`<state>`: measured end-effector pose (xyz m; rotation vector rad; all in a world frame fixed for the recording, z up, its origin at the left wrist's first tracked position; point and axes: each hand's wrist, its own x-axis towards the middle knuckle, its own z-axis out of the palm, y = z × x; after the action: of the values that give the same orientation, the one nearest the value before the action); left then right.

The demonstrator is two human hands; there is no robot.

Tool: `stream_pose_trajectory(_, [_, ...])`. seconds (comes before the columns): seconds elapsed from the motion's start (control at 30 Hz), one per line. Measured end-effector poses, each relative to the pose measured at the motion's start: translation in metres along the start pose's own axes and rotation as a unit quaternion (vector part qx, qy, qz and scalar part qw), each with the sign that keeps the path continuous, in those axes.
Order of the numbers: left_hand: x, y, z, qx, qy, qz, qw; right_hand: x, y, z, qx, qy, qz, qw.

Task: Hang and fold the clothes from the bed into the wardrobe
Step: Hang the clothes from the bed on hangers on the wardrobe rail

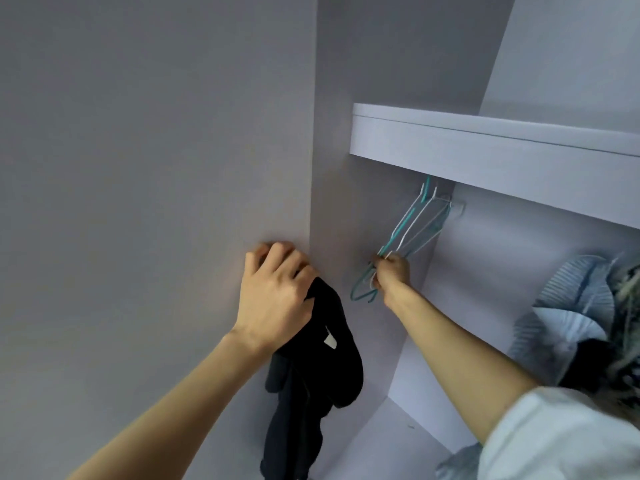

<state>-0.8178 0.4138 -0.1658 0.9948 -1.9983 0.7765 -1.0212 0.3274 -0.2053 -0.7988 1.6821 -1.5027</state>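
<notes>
My left hand [277,292] grips a black garment [311,368] that hangs down from it, with the knuckles against the wardrobe's left side panel [156,168]. A small white label shows on the cloth. Inside the wardrobe my right hand [391,271] pinches the lower ends of a few thin wire hangers [412,226], teal and white. Their hooks sit high up under the shelf [485,150], where the rail is hidden.
A striped blue-grey garment [571,306] and a darker patterned one hang at the right of the wardrobe. The wardrobe floor [398,431] shows below. A pale sleeve [561,441] covers my right upper arm.
</notes>
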Motion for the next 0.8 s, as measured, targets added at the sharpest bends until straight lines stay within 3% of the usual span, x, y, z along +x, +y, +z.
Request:
stream_pose_trajectory(0.23, [-0.015,0.009,-0.008,-0.022,-0.025,-0.046,0.998,-0.02,-0.013,-0.03,0.026,0.015,-0.033,0.999])
stream_pose_trajectory(0.37, [-0.023,0.028,-0.026,-0.104,-0.125,-0.168,0.972,-0.047,-0.02,-0.053,0.032,-0.003,-0.048,0.998])
stream_pose_trajectory(0.43, [-0.031,0.043,-0.042,-0.166,-0.184,-0.276,0.929,-0.069,-0.012,-0.069,0.028,-0.013,-0.051,0.998])
stream_pose_trajectory(0.57, [-0.06,0.064,-0.06,-0.281,-0.201,-0.422,0.838,-0.125,0.024,-0.102,0.024,-0.058,-0.046,0.997])
stream_pose_trajectory(0.8, [-0.131,0.106,-0.064,-0.412,-0.301,-0.555,0.657,-0.25,0.126,-0.149,0.028,-0.163,0.075,0.983])
